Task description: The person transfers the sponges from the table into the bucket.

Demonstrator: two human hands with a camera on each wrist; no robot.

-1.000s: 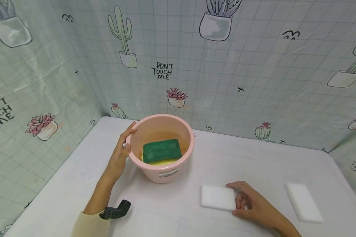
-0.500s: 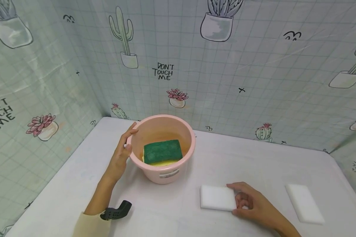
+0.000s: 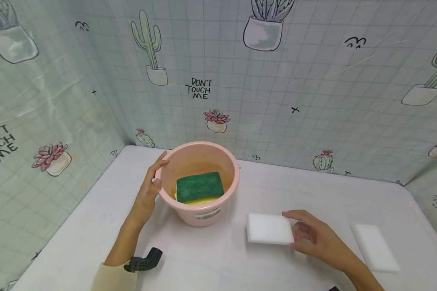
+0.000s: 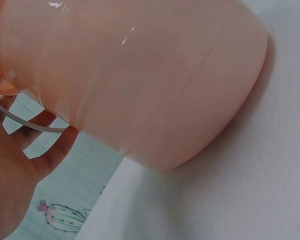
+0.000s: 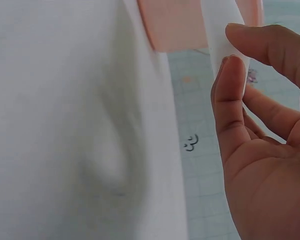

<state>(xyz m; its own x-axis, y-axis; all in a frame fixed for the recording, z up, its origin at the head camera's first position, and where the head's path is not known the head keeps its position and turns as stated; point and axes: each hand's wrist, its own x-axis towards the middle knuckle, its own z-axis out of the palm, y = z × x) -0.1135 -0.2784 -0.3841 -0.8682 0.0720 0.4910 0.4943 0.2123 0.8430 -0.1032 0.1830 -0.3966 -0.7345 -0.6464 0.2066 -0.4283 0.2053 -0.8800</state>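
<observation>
A pink plastic bucket (image 3: 202,217) stands on the white table, tilted a little toward me. Its left rim is gripped by my left hand (image 3: 145,198), fingers over the edge. The left wrist view shows the bucket's wall (image 4: 155,75) and a thin handle (image 4: 27,122) crossing that hand's fingers. Inside the bucket lies a sponge with a green scouring face (image 3: 200,187) and a yellow body. My right hand (image 3: 318,238) pinches a white block-shaped sponge (image 3: 269,228) by its right end. In the right wrist view, this white sponge (image 5: 222,35) is held above the tabletop.
A second white sponge (image 3: 375,247) lies flat on the table (image 3: 298,184), to the right of my right hand. A curtain (image 3: 262,81) printed with cacti hangs behind and along the table's left side. A black wrist mount (image 3: 143,260) sits on my left forearm.
My right hand has lifted the white sponge from the table and moved it slightly up and away from me. The left hand and the bucket have stayed in place.
</observation>
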